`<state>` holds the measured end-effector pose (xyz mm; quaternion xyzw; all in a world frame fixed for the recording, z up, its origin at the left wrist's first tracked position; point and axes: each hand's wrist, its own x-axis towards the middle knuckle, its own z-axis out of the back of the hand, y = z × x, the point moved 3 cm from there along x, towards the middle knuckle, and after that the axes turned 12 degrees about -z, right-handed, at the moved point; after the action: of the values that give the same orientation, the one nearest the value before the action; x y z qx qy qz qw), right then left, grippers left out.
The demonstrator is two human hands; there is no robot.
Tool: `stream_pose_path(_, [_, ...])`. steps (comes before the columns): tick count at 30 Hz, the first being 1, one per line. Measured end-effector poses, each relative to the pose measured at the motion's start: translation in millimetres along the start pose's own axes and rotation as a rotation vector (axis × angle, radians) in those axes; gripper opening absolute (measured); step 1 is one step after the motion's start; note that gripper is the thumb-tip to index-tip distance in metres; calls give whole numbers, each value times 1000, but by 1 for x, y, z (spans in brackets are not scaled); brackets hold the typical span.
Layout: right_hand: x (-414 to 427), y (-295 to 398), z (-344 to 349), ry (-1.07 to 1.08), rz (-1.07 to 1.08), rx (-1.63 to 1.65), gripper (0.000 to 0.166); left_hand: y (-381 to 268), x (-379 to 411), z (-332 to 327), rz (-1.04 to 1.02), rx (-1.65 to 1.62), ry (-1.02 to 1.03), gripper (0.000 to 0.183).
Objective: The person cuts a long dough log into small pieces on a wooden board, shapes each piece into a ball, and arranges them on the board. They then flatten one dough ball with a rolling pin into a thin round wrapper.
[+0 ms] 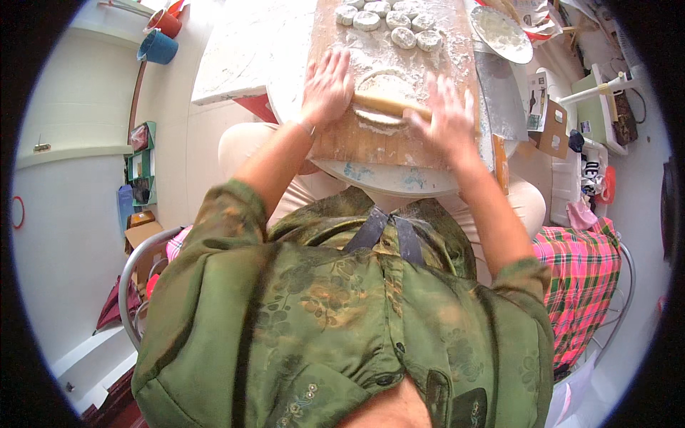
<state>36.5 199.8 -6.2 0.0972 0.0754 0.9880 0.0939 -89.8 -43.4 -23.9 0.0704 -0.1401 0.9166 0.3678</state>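
Observation:
A wooden rolling pin lies across a flattened round of dough on a floured wooden board. My left hand rests flat on the pin's left end, palm down, fingers extended and pointing away from me. At the right end is my right hand, blurred, with its fingers spread and the thumb beside the pin. Neither hand is wrapped round it. Beyond the dough, several small floured dough rounds sit close together at the far part of the board.
A white plate of flour stands right of the board, above a grey metal sheet. The board lies on a round table. A floured white slab is at the left. Plaid cloth covers the chair.

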Motion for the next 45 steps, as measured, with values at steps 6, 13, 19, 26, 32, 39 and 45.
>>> stream_pose_path(6, [-3, -10, -7, 7, -47, 48, 100, -11, -8, 9, -57, 133, 42, 65])
stream_pose_path(13, [19, -9, -5, -70, -15, 42, 93, 10, 19, 1, 96, -23, 5, 66])
stream_pose_path(19, [-26, -5, -8, -67, 56, 47, 84, -5, -19, 5, -72, 197, 78, 63])
stream_pose_path(26, [-45, 4, 38, 265, -138, 185, 33, -21, -15, 29, 2, -65, -254, 53])
stream_pose_path(32, [-65, -29, 30, 163, -476, 654, 36, -57, 16, 14, 86, -270, -82, 47])
stream_pose_path(39, [-73, -30, 23, 26, -475, 649, 39, -53, 39, 14, 171, -436, 356, 32])
stream_pose_path(45, [-73, -39, 25, 43, -490, 706, 38, -59, 45, 71, 47, -377, -7, 21])
